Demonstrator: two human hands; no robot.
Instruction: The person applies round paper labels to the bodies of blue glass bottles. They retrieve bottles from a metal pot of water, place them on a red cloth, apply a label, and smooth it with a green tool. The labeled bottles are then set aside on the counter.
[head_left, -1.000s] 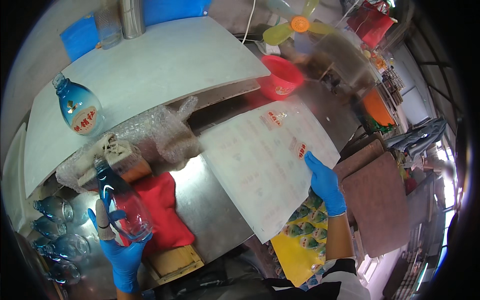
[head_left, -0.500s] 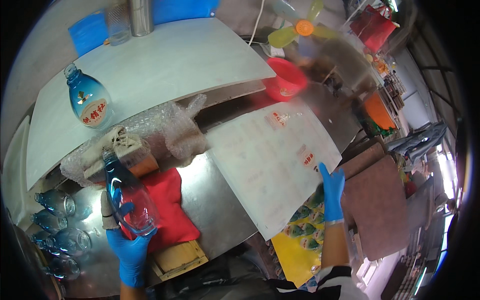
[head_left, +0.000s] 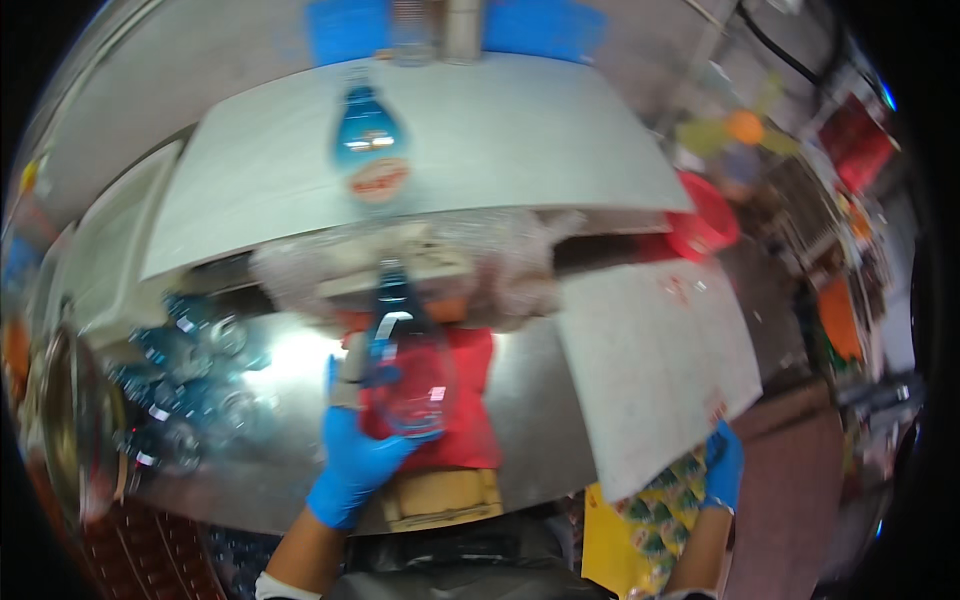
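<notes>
Your left hand [head_left: 355, 455] is wrapped around a clear blue glass bottle [head_left: 405, 360], lifted over the red cloth [head_left: 470, 420]. Your right hand [head_left: 722, 468] pinches the white sheet's [head_left: 655, 370] corner. Glass could slip from a gloved grip and hit the steel table [head_left: 270, 470].

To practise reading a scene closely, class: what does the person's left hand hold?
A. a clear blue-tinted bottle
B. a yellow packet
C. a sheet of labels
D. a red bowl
A: the gloved left hand wraps around a clear bottle above a red cloth, while the right hand is at the corner of the white sheet.
</notes>
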